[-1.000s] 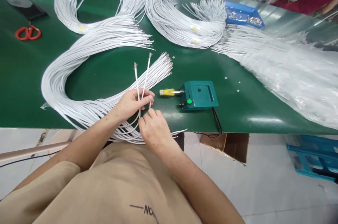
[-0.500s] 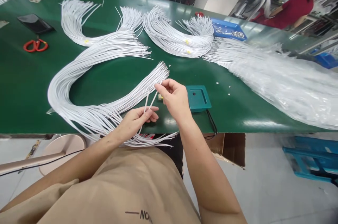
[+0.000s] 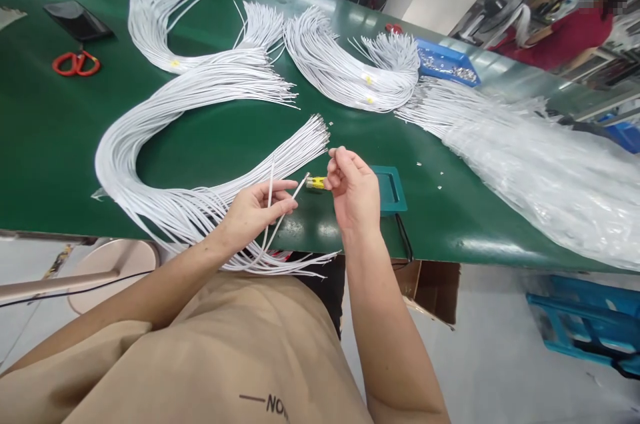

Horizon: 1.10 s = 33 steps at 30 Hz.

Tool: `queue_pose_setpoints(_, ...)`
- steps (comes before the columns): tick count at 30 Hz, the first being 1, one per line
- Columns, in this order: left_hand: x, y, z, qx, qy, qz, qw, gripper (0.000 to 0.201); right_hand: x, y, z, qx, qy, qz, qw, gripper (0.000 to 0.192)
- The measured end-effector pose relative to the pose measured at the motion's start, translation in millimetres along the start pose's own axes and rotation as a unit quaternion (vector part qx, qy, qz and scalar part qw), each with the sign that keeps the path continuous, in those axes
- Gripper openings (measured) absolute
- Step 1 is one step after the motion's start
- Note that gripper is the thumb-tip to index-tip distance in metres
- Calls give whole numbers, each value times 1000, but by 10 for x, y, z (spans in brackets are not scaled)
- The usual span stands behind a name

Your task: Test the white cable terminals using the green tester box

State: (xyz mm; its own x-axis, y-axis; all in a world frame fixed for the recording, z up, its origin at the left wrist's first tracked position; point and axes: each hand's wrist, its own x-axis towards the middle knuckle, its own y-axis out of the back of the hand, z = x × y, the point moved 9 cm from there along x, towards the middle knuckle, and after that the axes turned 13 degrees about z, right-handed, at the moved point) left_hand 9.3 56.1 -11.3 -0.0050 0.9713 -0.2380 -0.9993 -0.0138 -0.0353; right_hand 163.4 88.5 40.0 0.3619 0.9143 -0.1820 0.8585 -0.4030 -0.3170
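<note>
Just left of the teal fixture (image 3: 387, 187), the left hand (image 3: 253, 211) pinched two white wires (image 3: 278, 201) while the right hand (image 3: 353, 187) apparently gripped its yellow-handled probe (image 3: 316, 182), so loose tips could slip sideways.

Left hand (image 3: 255, 207) palm-up, fingers pinched; right hand (image 3: 353, 187) raised, curled.

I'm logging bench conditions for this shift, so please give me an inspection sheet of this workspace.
Surface: green table, shiny, fully in use.
Job's things: two white wires in the left hand; fanned wire bundle beside it; teal box with a yellow-handled tool.
Clutter: red scissors, black phone, blue tray, plastic-wrapped wires.
Grippers: right hand fingers curled, by the yellow handle.
Cables: black cord over the table edge.
Surroundings: other people behind; blue crate on the floor.
</note>
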Motion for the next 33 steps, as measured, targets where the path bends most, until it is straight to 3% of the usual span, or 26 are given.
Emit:
queue_pose_setpoints(9, 24, 26, 22, 21, -16, 5, 1000, 37, -213, -8, 259, -195, 13, -25, 980, 26)
queue_pose_setpoints(16, 43, -27, 21, 44, 9, -14, 999, 32, -189, -23, 352, -121, -8, -51, 991, 18)
queue_pose_setpoints(19, 72, -27, 61, 38, 0, -11, 999, 30, -218, -57, 498, -33, -90, -67, 993, 15)
queue_pose_setpoints(23, 88, -56, 96, 40, -18, -20, 999, 27, -308, -186, 666, 74, -220, -104, 967, 26)
queue_pose_setpoints(27, 70, -122, 71, 39, -23, -48, 998, 23, -252, -175, 645, 59, -230, -91, 967, 17)
queue_pose_setpoints(33, 62, -156, 29, 49, -35, -63, 996, 23, -191, -185, 615, 2, -224, -112, 968, 28)
